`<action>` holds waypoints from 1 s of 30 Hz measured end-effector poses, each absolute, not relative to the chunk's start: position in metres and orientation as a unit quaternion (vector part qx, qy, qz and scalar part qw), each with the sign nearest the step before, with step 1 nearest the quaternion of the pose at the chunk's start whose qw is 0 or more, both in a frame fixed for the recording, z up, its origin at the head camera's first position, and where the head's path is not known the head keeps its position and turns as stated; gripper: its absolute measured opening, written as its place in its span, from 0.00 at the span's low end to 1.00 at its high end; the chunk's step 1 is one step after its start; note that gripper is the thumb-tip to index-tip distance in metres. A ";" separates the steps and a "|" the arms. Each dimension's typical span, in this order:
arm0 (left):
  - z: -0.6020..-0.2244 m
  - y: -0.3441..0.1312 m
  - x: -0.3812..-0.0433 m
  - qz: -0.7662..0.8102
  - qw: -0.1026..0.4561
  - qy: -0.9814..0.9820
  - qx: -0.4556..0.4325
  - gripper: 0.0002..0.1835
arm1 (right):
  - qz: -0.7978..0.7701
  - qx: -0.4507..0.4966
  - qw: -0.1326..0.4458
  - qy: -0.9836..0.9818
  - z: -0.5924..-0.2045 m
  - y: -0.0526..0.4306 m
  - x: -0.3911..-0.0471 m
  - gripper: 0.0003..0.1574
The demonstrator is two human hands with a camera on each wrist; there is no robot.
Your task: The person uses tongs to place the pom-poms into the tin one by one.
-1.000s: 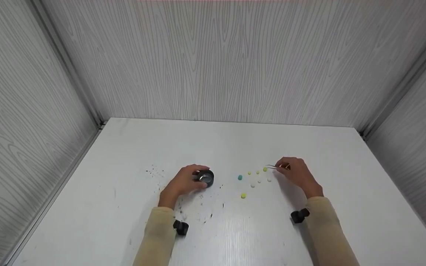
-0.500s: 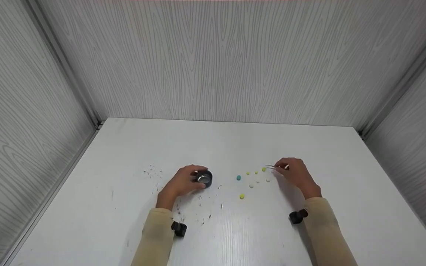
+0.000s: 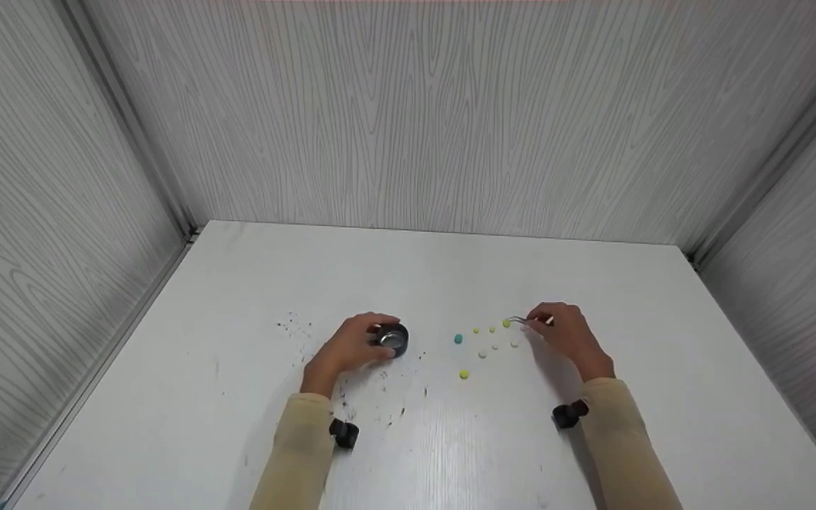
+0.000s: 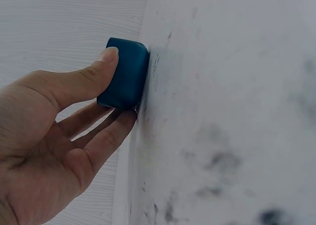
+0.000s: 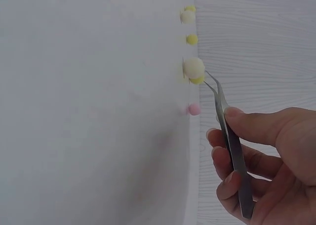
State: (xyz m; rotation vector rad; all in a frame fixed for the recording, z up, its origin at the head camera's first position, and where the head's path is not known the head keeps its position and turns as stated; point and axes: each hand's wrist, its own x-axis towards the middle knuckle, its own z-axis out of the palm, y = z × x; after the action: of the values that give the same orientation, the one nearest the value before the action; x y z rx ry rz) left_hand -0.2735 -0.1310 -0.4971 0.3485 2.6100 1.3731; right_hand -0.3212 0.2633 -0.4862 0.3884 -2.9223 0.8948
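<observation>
My left hand [image 3: 351, 347] holds a small round cup [image 3: 394, 341], dark outside with a shiny metallic inside. In the left wrist view the cup [image 4: 126, 74] looks blue and stands on the table, the thumb on one side and fingers on the other. My right hand [image 3: 565, 336] pinches metal tweezers [image 5: 232, 146] between thumb and fingers. Their bent tips point left, slightly parted, right at a yellow ball [image 3: 506, 324]. From the right wrist, a larger-looking white ball [image 5: 193, 67] partly covers the yellow ball [image 5: 197, 80] by the tips, and a pink ball [image 5: 194, 109] lies nearby.
Between the hands lie a blue ball [image 3: 458, 338], a yellow ball [image 3: 464, 374] nearer the body, and several small yellow and white balls. Dark specks [image 3: 402, 411] mark the white table [image 3: 238, 283] around the left hand. Wood-grain panels [image 3: 408, 113] enclose the back and sides.
The tweezers have shifted very slightly beside the yellow ball. Cup, left hand and balls keep their places; the head view sways a little.
</observation>
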 end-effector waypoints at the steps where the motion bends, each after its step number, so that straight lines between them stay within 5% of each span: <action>1: -0.497 -0.131 -0.274 0.459 0.086 0.876 0.118 0.31 | 0.289 0.124 0.030 -0.949 -0.486 0.264 -0.321 0.08; 30: -0.495 -0.131 -0.272 0.449 0.075 0.883 0.116 0.31 | 0.297 0.142 0.050 -0.943 -0.479 0.265 -0.315 0.06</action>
State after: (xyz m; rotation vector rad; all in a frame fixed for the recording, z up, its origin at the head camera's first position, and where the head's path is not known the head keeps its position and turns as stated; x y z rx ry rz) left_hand -0.2724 -0.1305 -0.4951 0.3486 2.6476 1.3476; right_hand -0.3154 0.2646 -0.4786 0.4323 -2.8722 0.9052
